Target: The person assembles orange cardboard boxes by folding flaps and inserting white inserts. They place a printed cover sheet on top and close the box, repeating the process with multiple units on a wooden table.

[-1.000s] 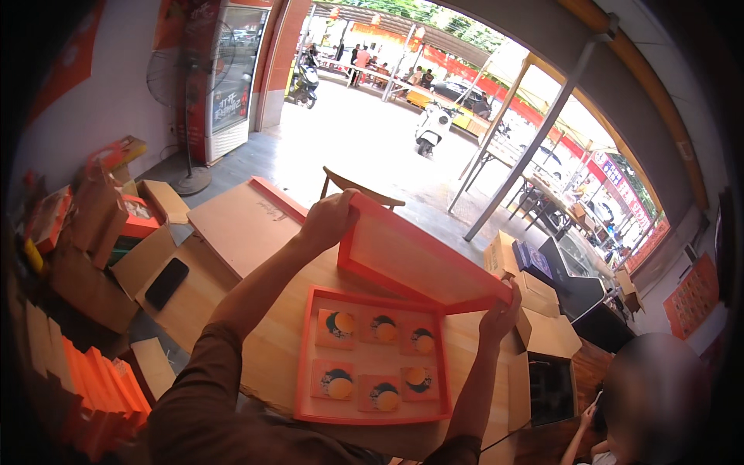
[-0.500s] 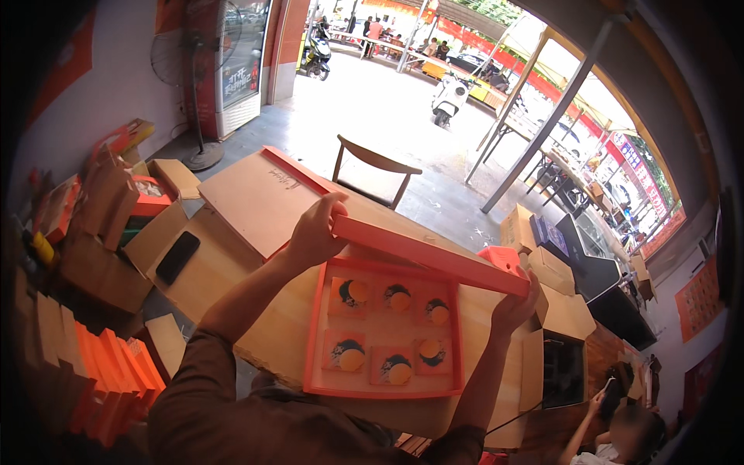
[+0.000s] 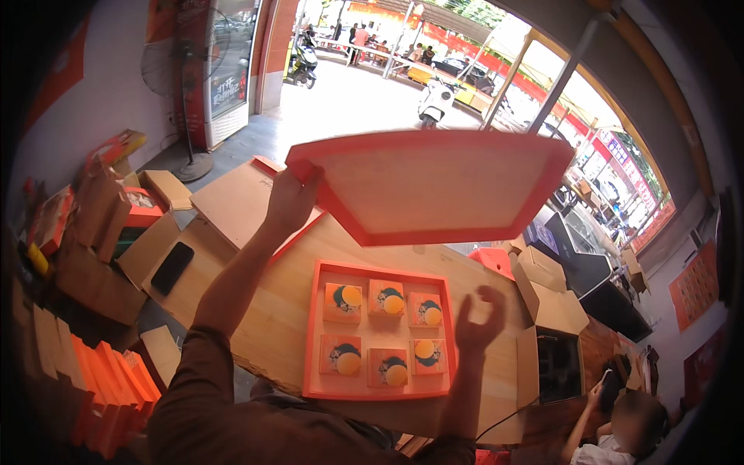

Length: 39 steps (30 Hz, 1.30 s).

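My left hand (image 3: 293, 198) grips the left corner of a shallow red-edged box lid (image 3: 442, 186). The lid is raised and tilted, its pale inside facing me. On the table in front of me lies the open red box base (image 3: 308, 329). Several small square orange boxes (image 3: 387, 298) with a yellow disc and dark pattern stand apart inside it in two rows. My right hand (image 3: 478, 322) hangs just past the base's right edge with fingers curved apart, holding nothing.
Another flat red-edged box (image 3: 232, 201) lies at the far left of the wooden table (image 3: 256, 333), near a black phone (image 3: 172, 268). Open cartons (image 3: 550, 306) stand at right. A person (image 3: 632, 426) holding a phone is at lower right. Stacked orange boxes (image 3: 108, 372) fill the left.
The lid has swung up and away from over the base, showing its inside. My right hand has let go of it and dropped beside the base; my left still holds on.
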Available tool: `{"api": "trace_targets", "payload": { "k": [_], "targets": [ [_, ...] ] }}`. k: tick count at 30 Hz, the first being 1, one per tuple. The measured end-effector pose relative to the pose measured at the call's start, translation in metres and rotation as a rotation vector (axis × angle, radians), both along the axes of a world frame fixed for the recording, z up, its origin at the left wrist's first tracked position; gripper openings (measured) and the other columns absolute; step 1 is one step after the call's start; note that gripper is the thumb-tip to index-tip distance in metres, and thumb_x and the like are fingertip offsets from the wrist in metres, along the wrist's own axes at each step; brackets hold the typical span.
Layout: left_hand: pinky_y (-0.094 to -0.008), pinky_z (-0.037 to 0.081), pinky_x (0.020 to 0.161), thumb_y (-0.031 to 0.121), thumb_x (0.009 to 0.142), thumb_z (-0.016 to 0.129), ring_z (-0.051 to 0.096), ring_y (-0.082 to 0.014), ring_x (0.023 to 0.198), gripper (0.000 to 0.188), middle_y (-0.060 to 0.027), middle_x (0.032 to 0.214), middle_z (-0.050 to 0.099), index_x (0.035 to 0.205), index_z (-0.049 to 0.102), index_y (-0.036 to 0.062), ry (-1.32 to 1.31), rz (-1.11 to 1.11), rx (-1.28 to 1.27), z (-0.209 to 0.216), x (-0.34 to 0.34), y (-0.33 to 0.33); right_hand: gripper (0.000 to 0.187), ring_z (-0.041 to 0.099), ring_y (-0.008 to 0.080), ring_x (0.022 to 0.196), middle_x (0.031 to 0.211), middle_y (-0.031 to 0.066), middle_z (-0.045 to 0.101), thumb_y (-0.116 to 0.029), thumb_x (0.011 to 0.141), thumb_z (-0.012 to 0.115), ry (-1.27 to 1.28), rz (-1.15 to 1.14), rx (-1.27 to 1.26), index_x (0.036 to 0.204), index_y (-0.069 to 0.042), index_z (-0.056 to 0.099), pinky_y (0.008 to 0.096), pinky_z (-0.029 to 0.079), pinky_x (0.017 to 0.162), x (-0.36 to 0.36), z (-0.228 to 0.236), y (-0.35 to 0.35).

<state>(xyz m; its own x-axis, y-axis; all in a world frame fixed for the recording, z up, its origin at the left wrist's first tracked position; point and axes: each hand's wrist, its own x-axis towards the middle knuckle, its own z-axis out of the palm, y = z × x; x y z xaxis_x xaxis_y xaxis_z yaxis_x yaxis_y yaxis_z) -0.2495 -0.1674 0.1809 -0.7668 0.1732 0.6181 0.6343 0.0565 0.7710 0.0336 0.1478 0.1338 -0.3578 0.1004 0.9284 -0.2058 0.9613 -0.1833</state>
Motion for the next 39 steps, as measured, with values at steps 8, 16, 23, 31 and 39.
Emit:
{"api": "trace_targets", "payload": {
  "k": [8,16,23,31,39],
  "targets": [
    [-0.0278,0.056,0.054,0.022,0.106,0.062,0.071,-0.0142,0.071,0.026,-0.0067,0.093,0.073,0.123,0.064,0.0017,-0.479,-0.304,0.271,-0.043,0.055,0.010,0.031,0.071,0.0401,0.104,0.107,0.0186,0.076,-0.030,0.101,0.067,-0.917,0.064,-0.115,0.112,-0.002,0.073,0.0500,0.058,0.087,-0.020,-0.001,-0.074],
    [-0.0273,0.055,0.053,0.018,0.102,0.060,0.067,-0.0135,0.068,0.024,-0.0051,0.092,0.071,0.121,0.061,0.0041,-0.759,-0.246,0.270,-0.133,0.070,0.007,0.040,0.072,0.0390,0.109,0.113,0.0189,0.077,-0.038,0.105,0.064,-1.262,0.183,-0.139,0.121,-0.002,0.070,0.0469,0.057,0.091,0.003,-0.055,-0.071],
    [-0.0279,0.055,0.051,0.014,0.099,0.058,0.069,-0.0147,0.075,0.033,-0.0082,0.105,0.070,0.130,0.057,0.0031,-0.783,-0.200,0.234,-0.141,0.069,0.007,0.048,0.067,0.0424,0.124,0.130,0.0262,0.071,-0.039,0.108,0.053,-1.703,0.260,-0.425,0.136,0.000,0.062,0.0498,0.052,0.103,-0.031,-0.049,-0.062],
    [-0.0548,0.049,0.108,0.002,0.089,0.065,0.064,-0.0382,0.119,0.082,-0.0241,0.144,0.054,0.163,0.031,0.0012,0.117,0.363,-0.086,-0.190,0.047,0.010,0.051,0.071,0.0375,0.116,0.126,0.0206,0.074,-0.045,0.108,0.051,-1.679,0.179,-0.405,0.137,-0.003,0.060,0.0483,0.054,0.099,-0.039,-0.056,-0.057],
    [-0.0472,0.054,0.095,0.041,0.089,0.084,0.067,-0.0297,0.101,0.039,-0.0077,0.089,0.066,0.083,0.064,0.0085,0.634,-0.317,-0.833,-0.144,0.040,-0.026,0.050,0.075,0.0293,0.082,0.110,0.0159,0.078,-0.044,0.109,0.043,-1.806,0.130,-0.307,0.135,-0.004,0.060,0.0459,0.057,0.087,-0.043,-0.029,-0.059]
  ]
}}
